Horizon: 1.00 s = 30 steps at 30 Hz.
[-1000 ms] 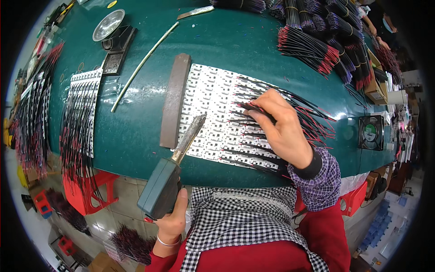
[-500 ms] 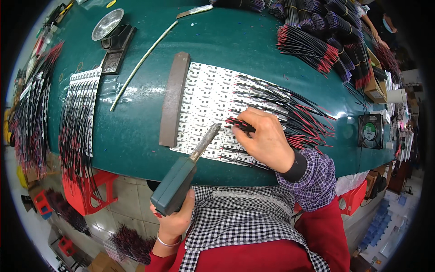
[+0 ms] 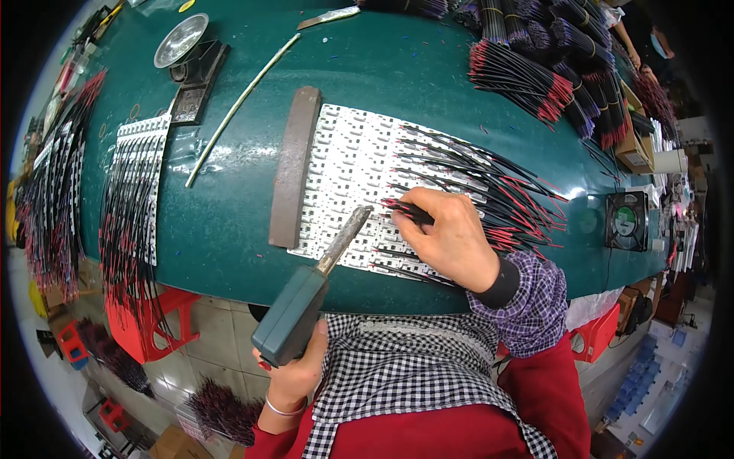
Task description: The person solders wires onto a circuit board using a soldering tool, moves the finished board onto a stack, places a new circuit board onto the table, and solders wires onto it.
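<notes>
My left hand (image 3: pixel 297 369) is closed round the dark green handle of a soldering iron (image 3: pixel 294 310). Its metal tip lies over a white circuit board panel (image 3: pixel 340 176), close to the fingers of my right hand. Pinched in my right hand (image 3: pixel 453 239) are black wires (image 3: pixel 409 209) with red ends, held low over the panel. Several rows of black and red wires (image 3: pixel 489 172) run from the panel's right half toward the right. Along the panel's left edge lies a long brown bar (image 3: pixel 295 164). My right fingers partly hide the wire ends.
Panels with wires (image 3: pixel 134 191) hang over the table's left edge above a red stool (image 3: pixel 157 325). A metal dish on a stand (image 3: pixel 182 40) and a pale stick (image 3: pixel 243 107) lie behind. Wire bundles (image 3: pixel 520 80) fill the far right, near a small fan (image 3: pixel 627 222). Another person's hand shows there.
The soldering iron has shifted very slightly left. My right hand stays almost in place with the wires, and the panel has not visibly moved.
</notes>
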Motion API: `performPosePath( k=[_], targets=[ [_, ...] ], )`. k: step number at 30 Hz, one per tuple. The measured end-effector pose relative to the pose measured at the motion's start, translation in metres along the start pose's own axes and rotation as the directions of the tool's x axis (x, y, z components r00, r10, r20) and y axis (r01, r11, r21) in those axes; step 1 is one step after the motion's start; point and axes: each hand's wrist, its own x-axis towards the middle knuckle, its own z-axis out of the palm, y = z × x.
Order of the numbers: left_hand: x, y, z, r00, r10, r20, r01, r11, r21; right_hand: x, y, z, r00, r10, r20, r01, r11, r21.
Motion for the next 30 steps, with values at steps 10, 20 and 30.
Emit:
performPosePath(
  k=[10, 20, 30],
  targets=[
    [0.012, 0.010, 0.009, 0.999, 0.046, -0.016, -0.044, 0.995, 0.094, 0.000, 0.002, 0.002, 1.000, -0.009, -0.004, 0.008, 0.999, -0.031],
    [-0.003, -0.001, 0.002, 0.998, 0.056, -0.042, -0.055, 0.998, 0.020, 0.002, 0.006, 0.002, 1.000, 0.003, -0.001, -0.003, 1.000, -0.025],
    [0.008, 0.004, 0.006, 0.998, 0.065, 0.017, -0.066, 0.993, 0.095, 0.009, 0.009, -0.002, 0.996, 0.047, 0.078, -0.051, 0.997, 0.061]
  ],
)
